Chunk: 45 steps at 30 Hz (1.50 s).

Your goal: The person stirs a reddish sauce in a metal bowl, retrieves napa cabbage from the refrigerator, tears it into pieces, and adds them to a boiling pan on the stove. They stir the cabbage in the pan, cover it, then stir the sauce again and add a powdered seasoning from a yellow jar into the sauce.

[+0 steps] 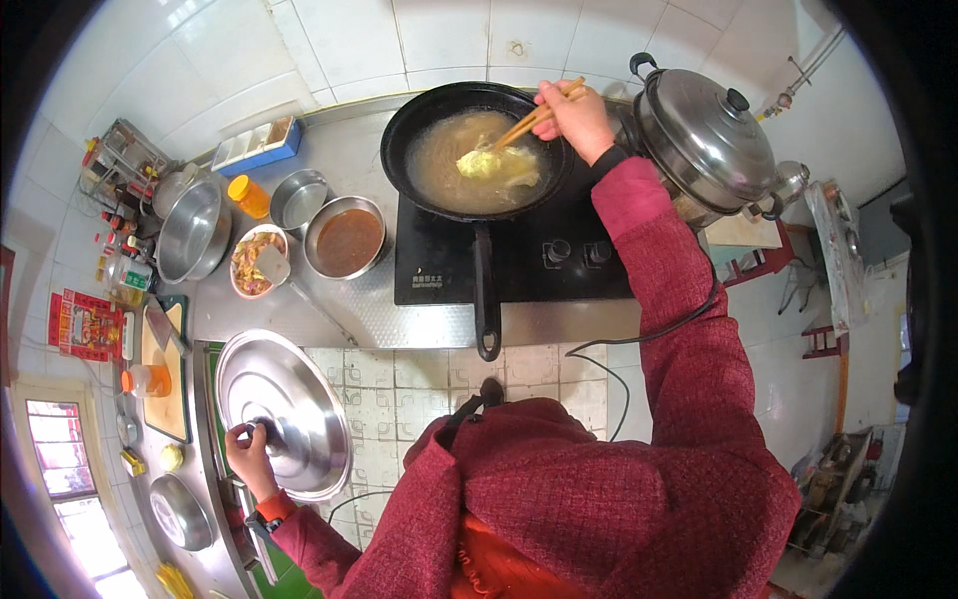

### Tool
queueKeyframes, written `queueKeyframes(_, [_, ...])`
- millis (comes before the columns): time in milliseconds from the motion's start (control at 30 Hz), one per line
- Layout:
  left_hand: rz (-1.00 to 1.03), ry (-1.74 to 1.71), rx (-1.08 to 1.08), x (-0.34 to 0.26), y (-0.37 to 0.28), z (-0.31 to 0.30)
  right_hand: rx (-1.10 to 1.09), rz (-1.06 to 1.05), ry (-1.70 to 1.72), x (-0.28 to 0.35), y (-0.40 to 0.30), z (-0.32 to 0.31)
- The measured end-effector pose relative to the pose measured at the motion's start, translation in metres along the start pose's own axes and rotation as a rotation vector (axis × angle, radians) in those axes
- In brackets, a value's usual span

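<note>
My right hand grips a pair of wooden chopsticks, their tips at a pale yellow-green piece of food that looks like a cabbage leaf. That food lies in cloudy broth inside a black frying pan. The pan sits on a black glass cooktop, its long handle pointing towards me. Low on the left, my left hand holds a large steel lid by its dark knob, tilted over the floor beside the counter.
Left of the cooktop stand a bowl of brown sauce, an empty-looking steel bowl and a bowl of chopped food with a spatula across it. A lidded steel steamer pot stands right. A cleaver rests on a cutting board.
</note>
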State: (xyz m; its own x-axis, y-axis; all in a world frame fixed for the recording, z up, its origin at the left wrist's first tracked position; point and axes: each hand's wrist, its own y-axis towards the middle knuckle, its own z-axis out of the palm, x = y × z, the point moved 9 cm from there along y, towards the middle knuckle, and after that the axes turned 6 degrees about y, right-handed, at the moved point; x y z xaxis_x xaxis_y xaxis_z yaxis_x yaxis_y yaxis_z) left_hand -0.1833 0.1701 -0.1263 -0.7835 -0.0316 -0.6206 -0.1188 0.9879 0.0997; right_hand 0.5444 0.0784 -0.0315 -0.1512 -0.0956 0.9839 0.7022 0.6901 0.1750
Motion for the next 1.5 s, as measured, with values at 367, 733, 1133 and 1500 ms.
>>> queueKeyframes(367, [-0.037, -0.030, 0.030, 0.013, -0.013, 0.003, 0.028, 0.066, -0.302, -0.008, 0.003, 0.003])
queueKeyframes(733, [-0.103, -0.060, 0.036, 0.025, -0.021, 0.006, 0.109, 0.162, -0.070, -0.067, 0.008, 0.039])
queueKeyframes(1133, [-0.099, -0.022, 0.041, 0.016, -0.029, 0.006, -0.021, 0.147, -0.306, -0.035, 0.012, -0.010])
queueKeyframes(1500, [-0.100, -0.048, 0.067, 0.022, -0.032, 0.014, -0.113, 0.100, -0.213, -0.025, 0.015, -0.036])
